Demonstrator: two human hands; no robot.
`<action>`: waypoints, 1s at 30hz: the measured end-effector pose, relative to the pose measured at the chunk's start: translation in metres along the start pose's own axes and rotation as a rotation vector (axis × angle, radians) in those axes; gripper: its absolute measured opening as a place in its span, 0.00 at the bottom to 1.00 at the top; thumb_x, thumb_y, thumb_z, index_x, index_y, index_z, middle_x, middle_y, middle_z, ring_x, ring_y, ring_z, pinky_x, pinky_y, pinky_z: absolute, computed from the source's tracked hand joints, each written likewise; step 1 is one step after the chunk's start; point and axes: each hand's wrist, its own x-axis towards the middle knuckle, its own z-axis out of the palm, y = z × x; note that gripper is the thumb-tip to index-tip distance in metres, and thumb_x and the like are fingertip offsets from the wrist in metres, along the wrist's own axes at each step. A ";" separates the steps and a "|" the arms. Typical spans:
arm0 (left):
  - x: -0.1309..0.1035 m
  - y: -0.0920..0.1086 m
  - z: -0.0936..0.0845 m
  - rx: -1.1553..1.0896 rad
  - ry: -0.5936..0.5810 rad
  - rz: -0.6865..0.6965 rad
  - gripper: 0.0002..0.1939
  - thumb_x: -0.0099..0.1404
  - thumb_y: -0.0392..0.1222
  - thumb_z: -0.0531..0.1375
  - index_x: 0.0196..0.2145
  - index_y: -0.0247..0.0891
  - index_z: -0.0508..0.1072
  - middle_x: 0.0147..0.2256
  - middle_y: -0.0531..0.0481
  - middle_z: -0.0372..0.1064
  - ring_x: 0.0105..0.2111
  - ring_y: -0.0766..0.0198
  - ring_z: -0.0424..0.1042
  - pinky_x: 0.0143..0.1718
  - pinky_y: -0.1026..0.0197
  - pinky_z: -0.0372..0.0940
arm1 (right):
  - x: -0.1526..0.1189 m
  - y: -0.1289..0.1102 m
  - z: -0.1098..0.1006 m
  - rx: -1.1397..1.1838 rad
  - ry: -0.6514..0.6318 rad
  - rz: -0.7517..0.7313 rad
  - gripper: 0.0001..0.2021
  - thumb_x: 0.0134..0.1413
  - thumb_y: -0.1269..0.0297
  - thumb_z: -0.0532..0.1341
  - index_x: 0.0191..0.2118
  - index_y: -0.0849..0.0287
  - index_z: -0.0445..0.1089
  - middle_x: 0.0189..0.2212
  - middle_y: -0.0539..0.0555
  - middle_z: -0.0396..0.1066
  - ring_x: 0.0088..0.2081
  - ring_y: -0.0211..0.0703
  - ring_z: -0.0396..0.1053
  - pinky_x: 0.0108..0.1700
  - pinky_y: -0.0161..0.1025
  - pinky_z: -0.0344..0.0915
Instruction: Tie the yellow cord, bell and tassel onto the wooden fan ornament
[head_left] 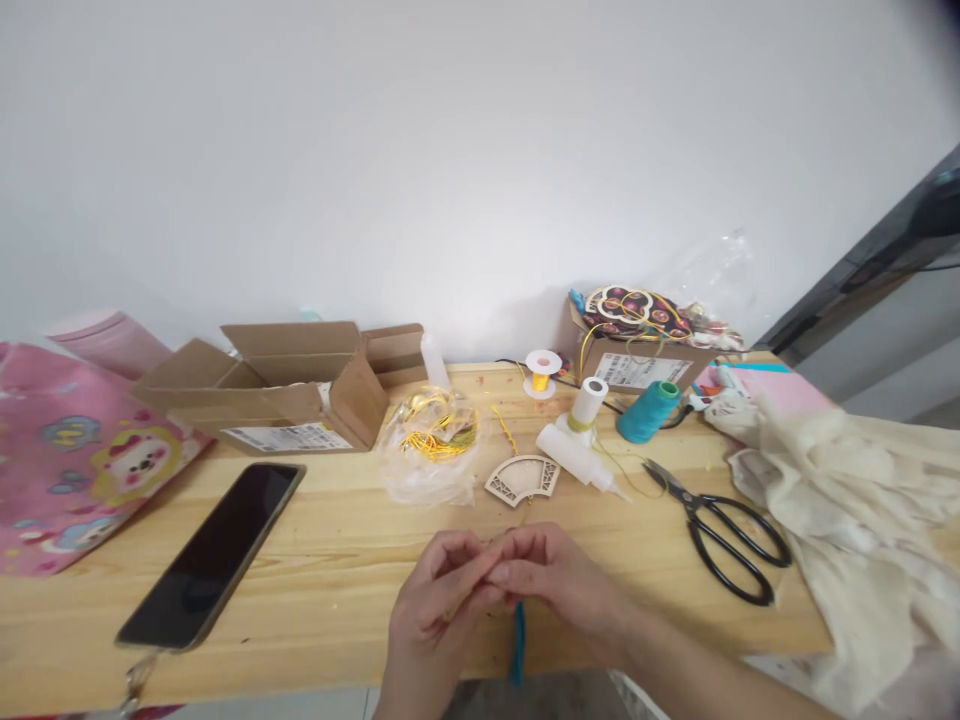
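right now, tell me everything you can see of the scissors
The scissors lie on the wooden table, beyond reach of no thing but bare wood beneath them. Two big black loop handles meet dark, metal-looking blades, shorter than the handles, pointing away and left. The loops sit beside the pale cloth. Neither the left hand nor the right hand touches them.

Tabletop (pixel 337 580) of light wood. On left: black phone (pixel 214 560), open cardboard box (pixel 270 385). In middle: plastic bag (pixel 431 455) with yellow cords, fan-shaped piece (pixel 523 479). To right: white bottle (pixel 576 458), teal thread spool (pixel 649 411), black-handled scissors (pixel 724 535), cream cloth (pixel 840 500) hanging over edge.
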 end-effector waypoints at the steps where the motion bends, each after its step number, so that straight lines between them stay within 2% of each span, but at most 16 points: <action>1: 0.000 0.000 0.002 -0.032 -0.023 0.016 0.15 0.55 0.35 0.59 0.40 0.50 0.73 0.31 0.50 0.66 0.30 0.65 0.69 0.27 0.68 0.67 | -0.004 0.005 -0.001 0.025 0.041 0.006 0.08 0.41 0.62 0.64 0.28 0.62 0.74 0.21 0.49 0.68 0.23 0.30 0.60 0.29 0.29 0.55; 5: 0.000 -0.006 0.010 -0.030 -0.075 0.062 0.15 0.55 0.33 0.58 0.39 0.48 0.74 0.30 0.51 0.68 0.29 0.66 0.70 0.27 0.68 0.67 | -0.012 0.024 -0.005 0.120 0.246 -0.037 0.10 0.39 0.59 0.65 0.25 0.62 0.74 0.19 0.50 0.67 0.22 0.31 0.59 0.27 0.30 0.55; 9: 0.007 -0.014 0.018 0.016 -0.095 0.135 0.14 0.56 0.31 0.57 0.38 0.46 0.75 0.28 0.51 0.68 0.27 0.67 0.69 0.26 0.69 0.66 | -0.016 0.025 -0.009 -0.016 0.410 -0.185 0.09 0.44 0.60 0.62 0.24 0.60 0.74 0.19 0.48 0.65 0.23 0.31 0.56 0.27 0.29 0.54; 12: 0.020 -0.016 0.017 0.061 -0.141 0.187 0.12 0.58 0.32 0.55 0.36 0.44 0.75 0.30 0.50 0.69 0.30 0.66 0.70 0.29 0.67 0.66 | -0.021 0.017 -0.009 -0.155 0.443 -0.238 0.09 0.48 0.60 0.60 0.29 0.58 0.75 0.19 0.48 0.65 0.23 0.32 0.57 0.28 0.31 0.56; 16: 0.039 -0.017 0.005 0.115 -0.220 0.152 0.08 0.60 0.35 0.54 0.32 0.40 0.74 0.30 0.48 0.70 0.31 0.65 0.69 0.32 0.64 0.66 | -0.023 0.012 -0.005 -0.334 0.358 -0.275 0.12 0.50 0.59 0.58 0.40 0.54 0.72 0.32 0.52 0.71 0.31 0.37 0.65 0.33 0.34 0.62; 18: 0.047 -0.020 -0.002 0.130 -0.300 0.114 0.08 0.60 0.37 0.53 0.31 0.39 0.72 0.29 0.48 0.70 0.31 0.65 0.69 0.33 0.64 0.65 | -0.020 0.011 -0.010 -0.491 0.357 -0.313 0.13 0.51 0.60 0.56 0.42 0.53 0.70 0.36 0.53 0.71 0.34 0.39 0.66 0.33 0.35 0.64; 19: 0.051 -0.023 -0.006 0.143 -0.347 0.101 0.08 0.61 0.38 0.53 0.31 0.39 0.72 0.30 0.48 0.70 0.32 0.65 0.69 0.34 0.63 0.65 | -0.019 0.009 -0.016 -0.603 0.413 -0.349 0.13 0.51 0.60 0.56 0.42 0.54 0.70 0.36 0.53 0.71 0.33 0.39 0.67 0.32 0.36 0.65; 20: 0.054 -0.027 -0.008 0.157 -0.394 0.097 0.08 0.61 0.38 0.53 0.31 0.39 0.72 0.31 0.48 0.70 0.33 0.64 0.68 0.35 0.63 0.64 | -0.017 0.006 -0.024 -0.738 0.506 -0.388 0.13 0.52 0.60 0.55 0.42 0.54 0.70 0.37 0.54 0.71 0.33 0.40 0.67 0.32 0.37 0.65; 22: 0.061 -0.036 -0.012 0.184 -0.466 0.107 0.08 0.61 0.39 0.53 0.31 0.39 0.71 0.33 0.47 0.69 0.35 0.63 0.68 0.37 0.61 0.63 | -0.014 -0.003 -0.045 -1.094 0.790 -0.492 0.13 0.51 0.61 0.56 0.42 0.55 0.70 0.40 0.57 0.69 0.36 0.44 0.66 0.36 0.41 0.65; 23: 0.065 -0.041 -0.013 0.189 -0.485 0.112 0.08 0.60 0.40 0.53 0.31 0.39 0.71 0.34 0.47 0.69 0.36 0.63 0.68 0.39 0.61 0.63 | -0.013 -0.010 -0.057 -1.281 0.908 -0.511 0.14 0.50 0.61 0.56 0.43 0.56 0.69 0.42 0.58 0.68 0.41 0.48 0.65 0.40 0.44 0.63; 24: 0.068 -0.046 -0.013 0.188 -0.490 0.111 0.08 0.60 0.40 0.53 0.31 0.39 0.71 0.34 0.47 0.69 0.36 0.63 0.68 0.39 0.61 0.62 | -0.012 -0.016 -0.068 -1.453 0.967 -0.470 0.15 0.50 0.61 0.56 0.44 0.57 0.69 0.43 0.58 0.67 0.42 0.51 0.64 0.41 0.46 0.62; 27: 0.075 -0.054 -0.010 0.168 -0.446 0.068 0.07 0.60 0.40 0.53 0.31 0.38 0.70 0.33 0.48 0.68 0.35 0.64 0.67 0.39 0.62 0.61 | -0.010 -0.032 -0.091 -1.785 0.920 -0.336 0.16 0.49 0.59 0.56 0.43 0.60 0.68 0.42 0.60 0.68 0.41 0.54 0.64 0.38 0.46 0.63; 30: 0.077 -0.055 -0.011 0.123 -0.382 0.026 0.07 0.60 0.40 0.54 0.29 0.37 0.70 0.31 0.48 0.68 0.33 0.65 0.67 0.37 0.63 0.60 | -0.007 -0.035 -0.100 -1.875 0.864 -0.340 0.18 0.51 0.56 0.55 0.43 0.62 0.68 0.40 0.61 0.68 0.40 0.52 0.64 0.39 0.46 0.62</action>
